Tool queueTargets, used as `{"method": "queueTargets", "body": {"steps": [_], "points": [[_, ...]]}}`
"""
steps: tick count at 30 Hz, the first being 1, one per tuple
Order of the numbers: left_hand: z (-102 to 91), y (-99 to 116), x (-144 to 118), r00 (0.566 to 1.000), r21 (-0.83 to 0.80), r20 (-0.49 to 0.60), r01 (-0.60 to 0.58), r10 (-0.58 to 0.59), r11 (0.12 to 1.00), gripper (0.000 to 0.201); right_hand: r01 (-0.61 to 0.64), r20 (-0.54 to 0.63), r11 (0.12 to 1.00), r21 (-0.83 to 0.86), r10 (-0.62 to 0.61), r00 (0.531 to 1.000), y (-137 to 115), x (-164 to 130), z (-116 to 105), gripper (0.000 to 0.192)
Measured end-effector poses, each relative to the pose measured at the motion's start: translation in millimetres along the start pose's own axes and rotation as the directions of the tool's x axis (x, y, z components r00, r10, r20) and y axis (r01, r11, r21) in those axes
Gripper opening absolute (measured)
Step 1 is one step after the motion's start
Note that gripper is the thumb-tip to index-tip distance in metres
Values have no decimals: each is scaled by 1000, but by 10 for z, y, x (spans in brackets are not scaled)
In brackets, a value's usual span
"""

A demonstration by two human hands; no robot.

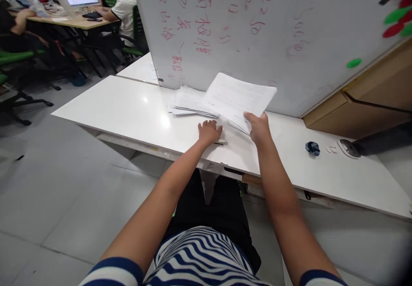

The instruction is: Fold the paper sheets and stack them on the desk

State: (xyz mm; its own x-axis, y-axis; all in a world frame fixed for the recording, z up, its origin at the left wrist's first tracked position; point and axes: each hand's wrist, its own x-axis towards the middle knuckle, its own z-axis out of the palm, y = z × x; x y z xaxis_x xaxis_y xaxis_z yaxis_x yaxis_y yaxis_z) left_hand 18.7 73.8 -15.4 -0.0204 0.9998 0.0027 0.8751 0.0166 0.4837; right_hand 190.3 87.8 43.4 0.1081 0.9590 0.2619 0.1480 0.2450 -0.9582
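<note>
Glossy white tabletop [135,118] is bearing a loose white paper stack [190,100]; alongside, the right hand [260,128] is pinching a white printed paper sheaf [240,97] edgewise; it's probably feeling light, floppy, slippery, wanting both edges held; the left hand [210,133] is resting bent-fingered, grip unclear.

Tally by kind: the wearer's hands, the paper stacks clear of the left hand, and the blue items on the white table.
Hands: 2, the left hand and the right hand
Paper stacks: 2, the held stack and the lying stack
Blue items: 1, the blue item on the table
Total: 5
</note>
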Motion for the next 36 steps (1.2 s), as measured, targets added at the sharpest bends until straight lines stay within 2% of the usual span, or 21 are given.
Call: {"method": "queueTargets", "body": {"steps": [4,6,7,8,11,12,14,16,18,20,22,25,28,31,33,36], "points": [[7,19,-20,999,7,-50,-21,22,1000,48,-14,62,1000,-3,14,998,109,627,809,49],[17,22,-32,997,2,-69,-30,30,1000,45,-47,91,993,-110,58,994,229,808,1126,49],[22,22,-38,997,1,-75,-28,28,1000,44,-69,92,974,-216,91,992,297,856,1253,50],[27,21,-43,996,2,-79,-28,28,1000,44,-88,81,932,-351,124,989,367,879,1357,51],[38,18,-57,996,25,-81,-45,47,999,40,-77,25,709,-701,131,991,564,846,1537,63],[39,16,-61,995,31,-80,-52,54,998,40,-57,16,653,-755,105,994,615,821,1557,68],[40,14,-66,995,32,-81,-58,60,998,40,-16,14,608,-794,44,999,678,784,1540,77],[40,10,-67,995,23,-87,-49,51,999,41,2,6,599,-801,5,1000,686,771,1427,79],[42,5,-59,995,21,-90,-42,44,999,42,7,-5,605,-796,-19,1000,661,756,1181,68],[42,-2,-45,995,28,-85,-42,44,999,42,37,12,635,-771,-44,999,646,685,790,53],[38,-9,-31,995,31,-82,-48,50,998,42,113,86,661,-741,-74,994,677,522,289,46],[25,-18,-9,997,20,-71,-28,30,999,43,146,134,594,-791,-66,989,826,132,-463,51],[15,-24,17,999,31,-50,23,-22,999,43,80,115,540,-838,31,993,1008,-253,-942,59],[7,-18,35,998,41,-55,46,-43,998,44,53,77,535,-843,22,997,1105,-467,-1064,47],[-6,-8,34,997,36,-54,60,-58,998,45,61,51,509,-858,-33,998,1102,-516,-1031,41],[-33,12,19,994,30,-62,97,-95,995,46,107,74,460,-882,-89,993,1044,-533,-972,39]]}}
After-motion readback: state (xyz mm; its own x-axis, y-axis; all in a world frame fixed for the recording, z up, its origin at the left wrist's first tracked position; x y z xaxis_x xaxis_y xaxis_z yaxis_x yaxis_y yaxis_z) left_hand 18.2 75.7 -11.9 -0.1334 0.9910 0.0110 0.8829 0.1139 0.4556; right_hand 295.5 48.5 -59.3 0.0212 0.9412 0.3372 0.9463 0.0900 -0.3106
